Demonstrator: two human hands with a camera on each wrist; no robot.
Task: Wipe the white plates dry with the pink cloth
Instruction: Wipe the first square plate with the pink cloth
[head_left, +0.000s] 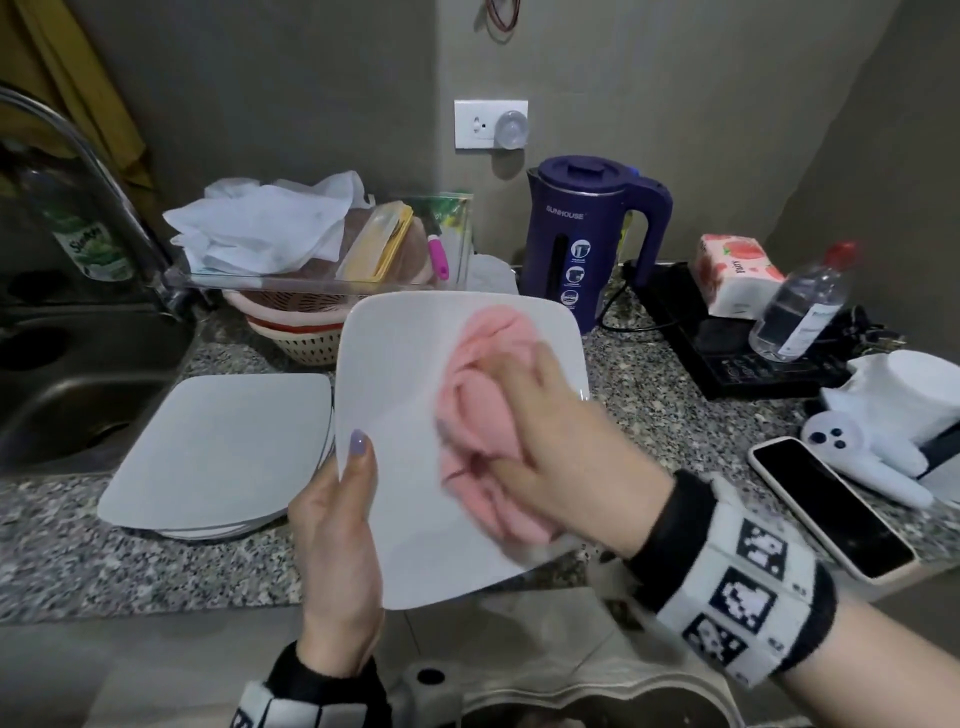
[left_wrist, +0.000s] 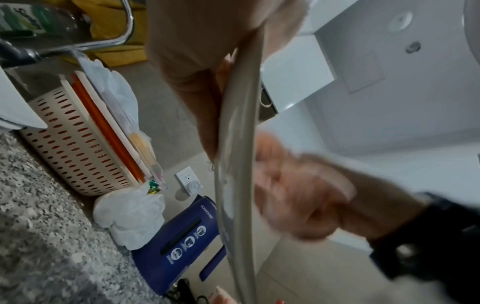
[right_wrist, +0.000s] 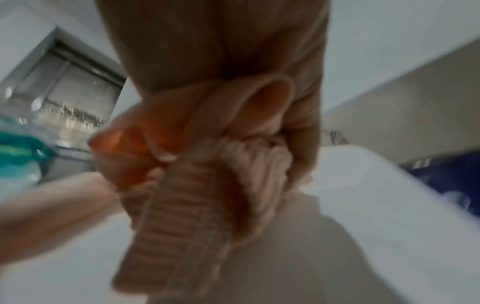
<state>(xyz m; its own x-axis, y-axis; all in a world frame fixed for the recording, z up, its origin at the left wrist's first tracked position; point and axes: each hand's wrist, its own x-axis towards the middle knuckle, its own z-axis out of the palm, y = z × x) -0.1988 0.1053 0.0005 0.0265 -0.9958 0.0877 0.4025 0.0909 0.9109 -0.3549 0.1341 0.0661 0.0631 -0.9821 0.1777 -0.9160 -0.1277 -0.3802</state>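
Above the desk (head_left: 649, 395) your left hand (head_left: 337, 551) grips a tilted square white plate (head_left: 410, 374). Your right hand's (head_left: 561, 457) fingers clutch the bunched pink cloth (head_left: 483, 395) against it.

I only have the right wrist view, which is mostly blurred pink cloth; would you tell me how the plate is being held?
Observer: The left hand grips the white plate by its left edge, thumb on the face, tilted up off the counter.
Operator: Thank you. Where is the cloth on it?
Observer: The right hand presses the pink cloth against the plate's right half.
Operator: Are other plates waiting?
Observer: Yes, a stack of white plates lies on the counter beside the sink.
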